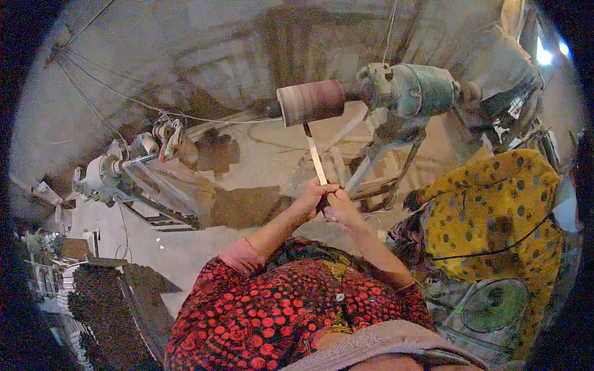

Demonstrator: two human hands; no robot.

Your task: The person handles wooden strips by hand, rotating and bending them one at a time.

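A long, narrow strip (316, 154) with a pale lower length and a dark upper end points away from me. My left hand (312, 196) is closed around its near end. Right beside it, my right hand (342, 207) is also closed on the strip's near part. The dark tip meets or lies just under the lower edge of a reddish-brown drum (311, 102). That drum sits on the shaft of a green motor (421, 89) on a metal stand. The strip's near end is mostly hidden by my fingers.
A second motor (102, 173) stands on a frame at the left. Dark stacked pieces (102, 309) lie at the lower left. Yellow spotted cloth (495, 216) hangs at the right above a round green fan (495, 305). Cables cross the wall and floor.
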